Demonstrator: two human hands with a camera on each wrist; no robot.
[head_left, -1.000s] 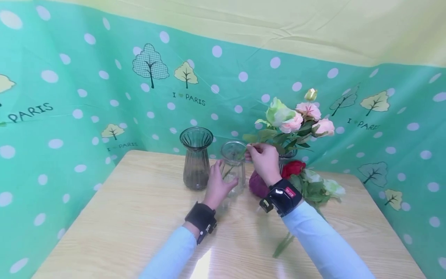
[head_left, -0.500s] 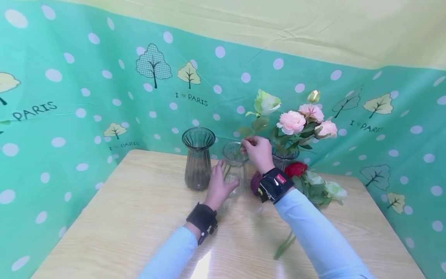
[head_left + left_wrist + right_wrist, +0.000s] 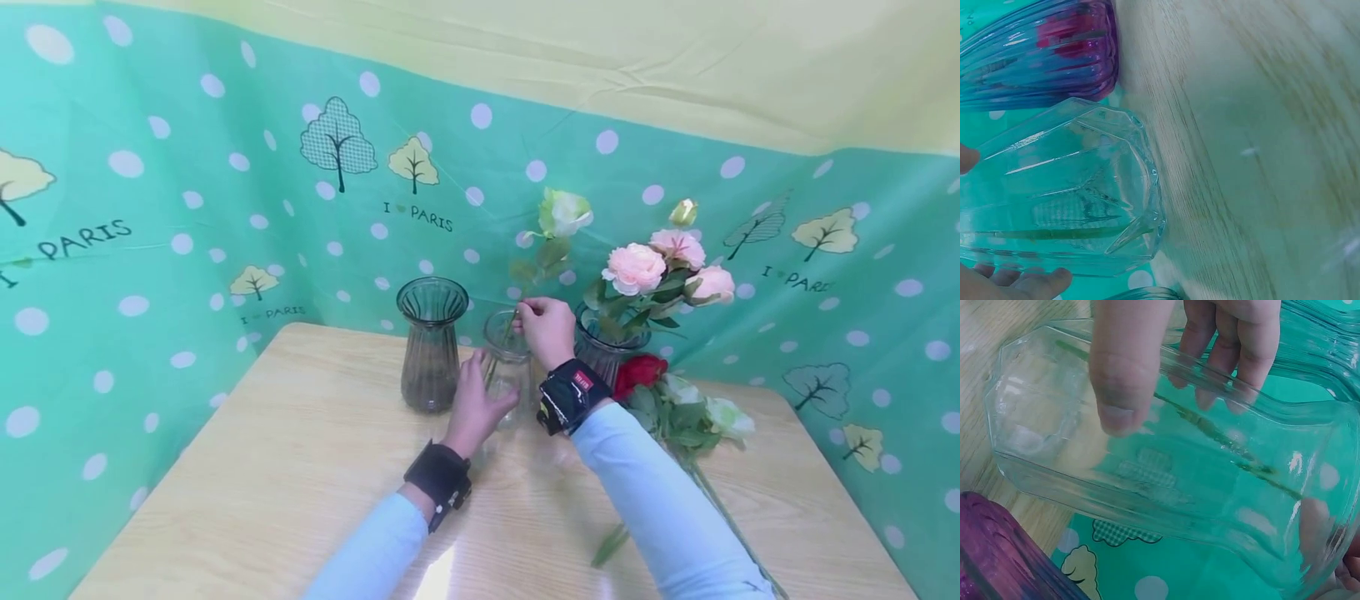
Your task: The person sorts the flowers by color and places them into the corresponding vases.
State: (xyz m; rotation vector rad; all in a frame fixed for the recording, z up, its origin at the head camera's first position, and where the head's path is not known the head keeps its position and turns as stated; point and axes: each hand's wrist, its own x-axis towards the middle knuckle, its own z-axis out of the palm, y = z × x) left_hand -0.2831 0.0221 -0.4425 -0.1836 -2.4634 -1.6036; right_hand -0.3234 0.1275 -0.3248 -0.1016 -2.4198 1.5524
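Note:
A clear glass vase [image 3: 504, 385] stands upright near the back of the table. My left hand [image 3: 476, 410] grips its body, with the thumb on one side and the fingers on the other, as the right wrist view shows. At the vase's mouth my right hand [image 3: 550, 332] pinches the stem of an artificial flower [image 3: 564, 215] with a white-green bloom. That green stem [image 3: 1054, 234] runs down inside the glass, its lower end near the base. Several leaves of the flower stick up above the fingers.
A smoky grey vase [image 3: 430, 367] stands to the left. On the right, another ribbed vase [image 3: 600, 357] holds pink flowers [image 3: 635, 268]. A red rose [image 3: 639, 373] and white-green flowers [image 3: 729, 418] lie in front of it, partly behind the right forearm. A patterned curtain [image 3: 247, 208] hangs behind the table.
The right hand has moved left and slightly down with the flower, whose bloom has swung left from beside the pink flowers to above the clear vase. The left hand stays on the vase.

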